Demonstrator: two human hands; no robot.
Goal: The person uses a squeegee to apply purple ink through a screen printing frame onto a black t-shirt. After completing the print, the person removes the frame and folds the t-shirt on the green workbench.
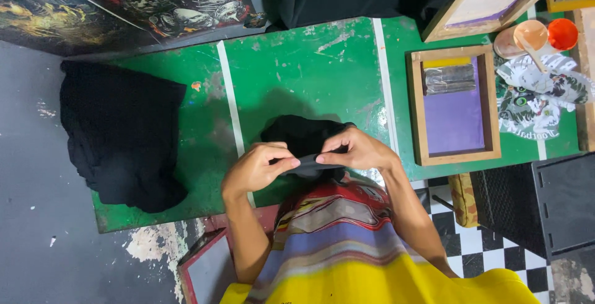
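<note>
My left hand [257,167] and my right hand [356,149] meet over the near edge of a green table [297,74]. Both pinch the near edge of a crumpled black cloth [302,135] that lies bunched on the table just beyond my fingers. My thumbs and fingertips almost touch at the middle of the cloth's edge. A second, larger heap of black fabric [121,133] hangs over the table's left end, well away from my left hand.
A wooden printing frame [453,105] with a purple screen lies to the right, a dark squeegee inside it. Orange cups [545,34] and a printed cat picture [536,96] sit beyond it. Dark printed posters [124,0] lie at the far left. A black crate [564,202] stands on checkered floor.
</note>
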